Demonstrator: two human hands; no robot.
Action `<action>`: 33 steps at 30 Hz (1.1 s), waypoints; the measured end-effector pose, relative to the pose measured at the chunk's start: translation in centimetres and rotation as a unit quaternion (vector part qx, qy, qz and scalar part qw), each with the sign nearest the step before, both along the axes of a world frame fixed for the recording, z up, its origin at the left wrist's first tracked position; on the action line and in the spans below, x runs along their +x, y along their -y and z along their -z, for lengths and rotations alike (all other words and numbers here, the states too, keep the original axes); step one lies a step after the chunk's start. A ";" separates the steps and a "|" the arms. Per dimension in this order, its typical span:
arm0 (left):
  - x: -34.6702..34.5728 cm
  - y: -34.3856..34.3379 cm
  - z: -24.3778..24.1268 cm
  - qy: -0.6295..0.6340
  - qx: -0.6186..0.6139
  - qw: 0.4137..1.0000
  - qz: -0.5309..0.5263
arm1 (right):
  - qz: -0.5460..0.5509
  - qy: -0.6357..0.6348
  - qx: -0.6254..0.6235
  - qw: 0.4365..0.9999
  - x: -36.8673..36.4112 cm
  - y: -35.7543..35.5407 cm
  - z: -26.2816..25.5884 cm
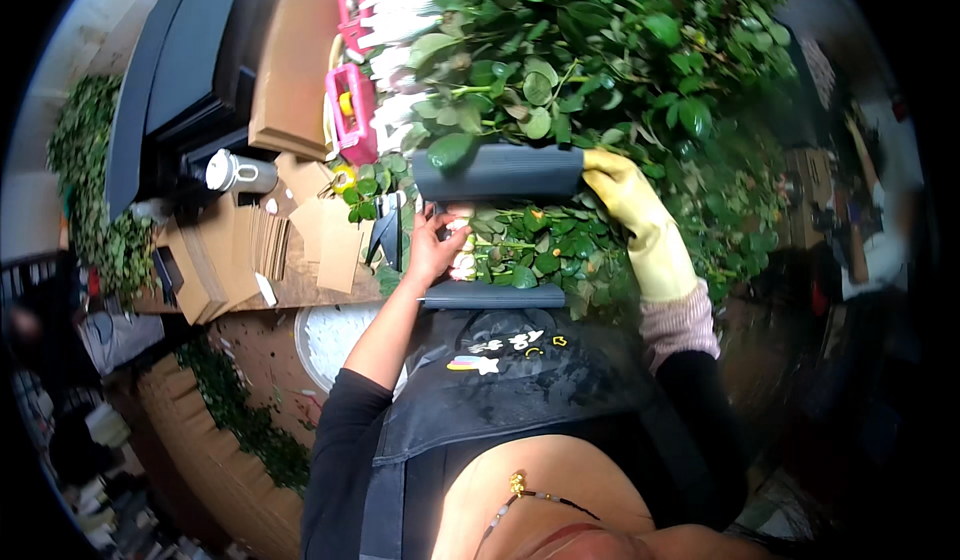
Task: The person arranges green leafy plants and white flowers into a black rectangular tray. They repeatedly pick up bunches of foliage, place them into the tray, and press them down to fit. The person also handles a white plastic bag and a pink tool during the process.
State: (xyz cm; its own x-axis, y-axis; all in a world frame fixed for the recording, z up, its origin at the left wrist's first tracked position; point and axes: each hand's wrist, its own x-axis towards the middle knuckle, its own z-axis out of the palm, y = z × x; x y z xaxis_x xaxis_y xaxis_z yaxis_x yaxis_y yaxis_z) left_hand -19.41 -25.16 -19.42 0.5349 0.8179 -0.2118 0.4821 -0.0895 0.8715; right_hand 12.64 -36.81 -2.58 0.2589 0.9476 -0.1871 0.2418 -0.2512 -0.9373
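My bare left hand (pixel 433 245) is at the pale rose heads (pixel 464 260), with thumb and fingers against the blooms. Whether it grips them is unclear. The leafy rose stems (pixel 536 249) run from the heads toward the right. My right hand (pixel 616 183), in a yellow rubber glove, grips the right end of a dark corrugated sheet (pixel 499 175). That sheet stands raised along the far side of the roses. On the near side, close to my apron, another dark ribbed edge (pixel 491 297) shows. Blue-handled scissors or shears (pixel 385 231) lie left of my left hand.
A large heap of leafy stems (pixel 600 50) covers the far side, beside white wrapped bundles (pixel 397 50). Pink tape dispensers (pixel 352 114), a white lidded mug (pixel 240 173) and cardboard pieces (pixel 266 241) sit left. Below the table edge is a white-filled tub (pixel 337 342).
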 end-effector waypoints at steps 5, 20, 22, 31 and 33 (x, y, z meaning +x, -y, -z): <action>0.4 0.1 0.0 0.013 0.029 0.999 0.008 | 0.088 0.005 0.047 0.995 -0.9 2.4 1.3; 0.5 0.2 -1.1 0.032 0.045 0.998 0.018 | 0.021 -0.076 0.161 0.984 -0.7 2.4 1.0; 1.0 -0.1 -1.3 0.032 0.014 0.999 -0.017 | 0.111 -0.079 -0.002 0.991 -1.2 0.5 -0.9; 0.2 -0.2 0.9 0.052 -0.004 0.999 0.015 | -0.027 0.183 -0.025 0.982 0.7 0.2 -1.7; 0.6 -0.2 1.5 0.023 0.042 0.999 0.012 | -0.041 -0.013 0.163 0.986 0.7 0.8 -3.1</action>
State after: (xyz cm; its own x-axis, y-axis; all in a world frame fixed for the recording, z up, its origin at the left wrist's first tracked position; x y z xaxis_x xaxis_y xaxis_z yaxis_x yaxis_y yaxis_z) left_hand -18.81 -24.94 -20.87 0.5620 0.8187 -0.1180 0.4379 -0.1734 0.8822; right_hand 13.34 -37.65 0.47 0.1776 0.9761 0.1249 0.2243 0.0834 -0.9709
